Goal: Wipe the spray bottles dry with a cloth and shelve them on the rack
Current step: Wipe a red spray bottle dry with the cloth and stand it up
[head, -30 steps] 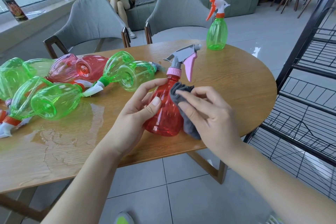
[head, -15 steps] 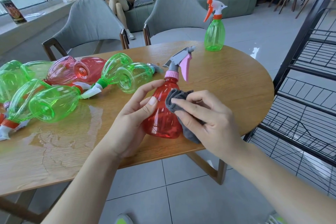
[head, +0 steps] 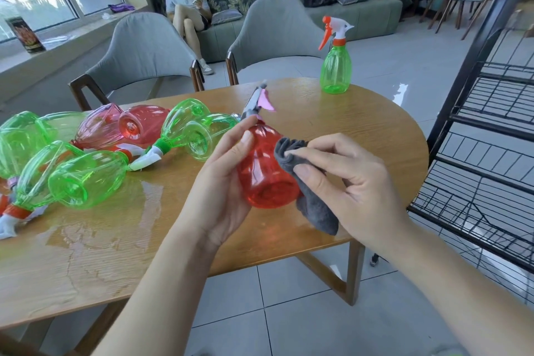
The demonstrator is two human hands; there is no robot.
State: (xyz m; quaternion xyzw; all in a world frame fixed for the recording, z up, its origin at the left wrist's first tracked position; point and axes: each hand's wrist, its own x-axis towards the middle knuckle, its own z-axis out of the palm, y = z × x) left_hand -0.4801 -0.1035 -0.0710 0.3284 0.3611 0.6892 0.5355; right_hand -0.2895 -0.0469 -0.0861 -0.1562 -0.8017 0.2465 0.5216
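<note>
No legible text, label, brand, number or sign was present. The dark box (head: 24, 35) on the window sill, well beyond and left of the fingers, carried printed graphics, but these were too small and blurred to read.

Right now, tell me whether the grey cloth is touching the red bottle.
Touching. The head view shows the grey cloth, pinched by the right hand, pressed against the red bottle.

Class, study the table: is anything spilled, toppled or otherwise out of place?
Yes. A puddle of water spreads over the wooden table on the left. Beside it a heap of green and red bottles lies toppled on its sides, while one green bottle stands upright at the far edge.
</note>
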